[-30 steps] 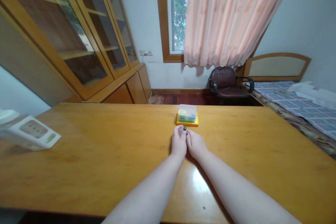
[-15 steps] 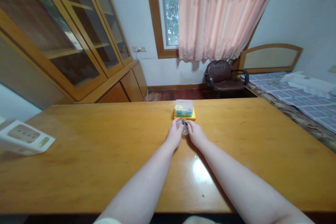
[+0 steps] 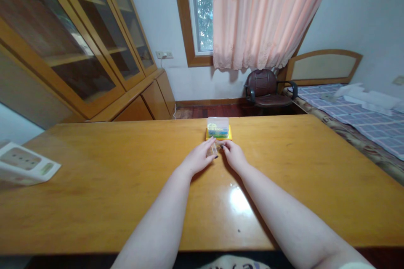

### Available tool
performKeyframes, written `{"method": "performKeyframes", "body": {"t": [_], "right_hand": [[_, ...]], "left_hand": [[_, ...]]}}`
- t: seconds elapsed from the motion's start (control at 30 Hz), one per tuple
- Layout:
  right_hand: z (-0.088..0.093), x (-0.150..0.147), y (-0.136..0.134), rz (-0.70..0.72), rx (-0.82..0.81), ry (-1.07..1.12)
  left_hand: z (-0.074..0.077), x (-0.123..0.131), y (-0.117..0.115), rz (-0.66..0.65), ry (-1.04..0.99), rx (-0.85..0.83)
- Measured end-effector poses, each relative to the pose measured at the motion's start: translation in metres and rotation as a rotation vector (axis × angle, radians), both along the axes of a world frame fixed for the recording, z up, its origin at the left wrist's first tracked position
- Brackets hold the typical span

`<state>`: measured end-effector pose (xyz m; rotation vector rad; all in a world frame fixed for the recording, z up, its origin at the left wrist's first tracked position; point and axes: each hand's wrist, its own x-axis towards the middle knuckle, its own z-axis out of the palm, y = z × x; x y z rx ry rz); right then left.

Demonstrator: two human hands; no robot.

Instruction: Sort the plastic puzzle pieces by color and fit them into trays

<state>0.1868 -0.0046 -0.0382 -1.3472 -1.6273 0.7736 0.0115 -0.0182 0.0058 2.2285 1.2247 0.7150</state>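
A small see-through plastic piece (image 3: 213, 149), perhaps a bag or a little case, is between my hands over the table. My left hand (image 3: 199, 157) holds it from the left side, its thumb and fingers spread around it. My right hand (image 3: 234, 154) pinches at its right edge with thumb and forefinger; the exact grip is too small to make out. Just beyond the fingertips stands a clear box (image 3: 217, 127) with blue and green contents. It rests on a yellow base (image 3: 230, 133).
The wide wooden table (image 3: 126, 185) lies under both arms. A white carton (image 3: 28, 164) is at its left end. Behind the table are a glass-door cabinet (image 3: 91, 59), a brown office chair (image 3: 267, 88) and a bed (image 3: 350, 105) on the right.
My left hand has shifted left and opened its thumb from its fingers, showing more of the clear piece. My right hand stays close to where it was. The view has shifted slightly.
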Motion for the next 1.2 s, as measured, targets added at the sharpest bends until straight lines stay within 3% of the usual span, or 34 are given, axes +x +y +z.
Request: {"method": "performKeyframes", "body": {"t": [0.37,0.57,0.67,0.77,0.83,0.93,1.07,1.2], "right_hand": [[-0.003,-0.001,0.003,-0.040,0.033,0.032],[0.003,-0.001,-0.003,-0.045,0.174,0.027],[0.008,-0.002,-0.009,-0.015,0.231,0.044],[0.012,-0.003,-0.014,0.096,0.281,0.029],[0.013,-0.006,-0.017,0.145,0.309,-0.028],[0.013,-0.009,-0.018,0.104,0.348,-0.116],[0.010,-0.007,-0.016,0.065,0.409,-0.172],[0.009,-0.002,-0.016,0.073,0.484,-0.210]], "left_hand": [[0.008,-0.010,-0.004,-0.068,0.198,0.042],[0.018,-0.015,-0.007,-0.034,0.146,0.084],[0.016,-0.017,-0.004,0.033,0.031,0.069],[0.005,-0.009,0.001,0.128,-0.232,0.017],[-0.004,0.001,0.005,0.176,-0.484,-0.104],[-0.013,0.014,0.007,0.196,-0.725,-0.298],[-0.015,0.019,0.008,0.173,-0.865,-0.438],[-0.015,0.016,0.009,0.118,-0.873,-0.461]]}}
